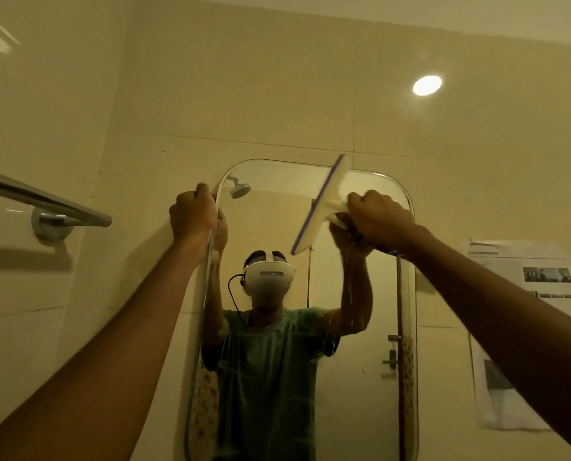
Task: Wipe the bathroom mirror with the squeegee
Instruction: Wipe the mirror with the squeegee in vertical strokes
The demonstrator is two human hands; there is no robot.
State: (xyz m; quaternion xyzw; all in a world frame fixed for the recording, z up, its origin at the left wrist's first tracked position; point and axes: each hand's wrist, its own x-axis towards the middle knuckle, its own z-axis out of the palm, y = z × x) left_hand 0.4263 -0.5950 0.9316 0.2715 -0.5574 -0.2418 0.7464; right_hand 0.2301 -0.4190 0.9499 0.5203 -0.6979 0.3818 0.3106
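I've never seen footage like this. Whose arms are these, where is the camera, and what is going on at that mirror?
There is no machine here. A person wears a single camera on the head, so you look out along their own arms. The white headset shows in the reflection in the mirror. The left hand grips the mirror's left edge. The right hand holds a white squeegee, tilted, near the mirror's top. A metal towel bar hangs on the wall to the left, and a printed paper sheet on the right.
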